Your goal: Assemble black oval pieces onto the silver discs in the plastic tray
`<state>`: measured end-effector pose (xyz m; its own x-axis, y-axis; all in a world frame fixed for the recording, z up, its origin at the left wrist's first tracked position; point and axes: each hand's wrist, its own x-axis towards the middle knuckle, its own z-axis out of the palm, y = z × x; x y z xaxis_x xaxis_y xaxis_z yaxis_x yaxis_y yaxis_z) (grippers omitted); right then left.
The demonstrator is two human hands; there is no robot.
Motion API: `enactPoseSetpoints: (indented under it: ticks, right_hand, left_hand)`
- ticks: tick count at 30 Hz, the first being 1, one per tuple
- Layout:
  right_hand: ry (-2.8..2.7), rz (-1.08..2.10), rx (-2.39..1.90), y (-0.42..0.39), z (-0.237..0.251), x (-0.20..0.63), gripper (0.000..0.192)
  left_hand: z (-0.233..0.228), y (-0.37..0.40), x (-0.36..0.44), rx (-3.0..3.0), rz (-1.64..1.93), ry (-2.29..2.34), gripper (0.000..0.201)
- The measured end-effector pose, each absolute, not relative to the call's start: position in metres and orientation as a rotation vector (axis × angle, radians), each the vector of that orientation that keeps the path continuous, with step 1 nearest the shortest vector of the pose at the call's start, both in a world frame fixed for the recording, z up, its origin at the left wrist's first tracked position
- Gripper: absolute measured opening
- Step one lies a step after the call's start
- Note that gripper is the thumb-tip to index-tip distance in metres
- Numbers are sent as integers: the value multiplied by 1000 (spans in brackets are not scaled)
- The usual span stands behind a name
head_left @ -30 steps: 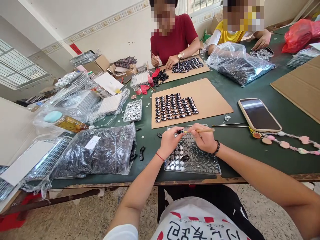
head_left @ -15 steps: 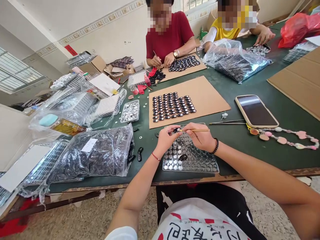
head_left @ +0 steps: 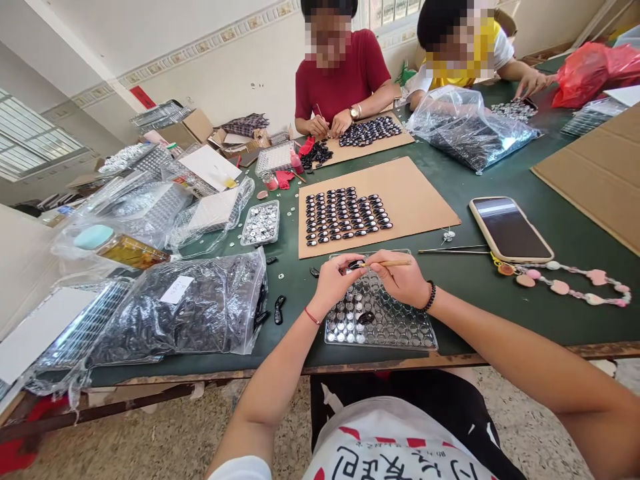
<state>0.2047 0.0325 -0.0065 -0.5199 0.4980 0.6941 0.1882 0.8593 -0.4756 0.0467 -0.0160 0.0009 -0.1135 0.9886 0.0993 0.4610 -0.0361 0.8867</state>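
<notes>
My left hand (head_left: 334, 281) pinches a small black piece (head_left: 354, 265) above a clear plastic tray (head_left: 400, 328) of round silver parts. My right hand (head_left: 403, 277) grips a thin wooden stick (head_left: 393, 263) whose tip meets that piece. One black oval piece (head_left: 366, 317) lies in the tray. Just beyond the tray a cardboard sheet (head_left: 420, 193) carries rows of black pieces (head_left: 345, 215).
A phone (head_left: 509, 228) with a beaded strap (head_left: 565, 284) lies to the right, near metal tweezers (head_left: 453, 250). Bags of black parts (head_left: 185, 310) and a small tray of silver parts (head_left: 262, 222) sit at left. Two other people work across the green table (head_left: 550, 213).
My hands stay together over the tray, almost unmoved. The camera view has shifted slightly.
</notes>
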Motion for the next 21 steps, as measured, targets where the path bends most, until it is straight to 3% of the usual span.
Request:
enactPoseSetpoints:
  ticks: [15,17,21]
  right_hand:
    - [-2308,377,-516,27,-7,201,24]
    - [-2254,537,-555,26,-5,200,26]
    - [-1792,1302,-802,32,-3,196,35]
  left_hand:
    - [-4,-14,50,1445,1231,1609,23]
    - [-4,-14,51,1459,1253,1650,21]
    - [-5,-14,50,1401,1291,1668,20]
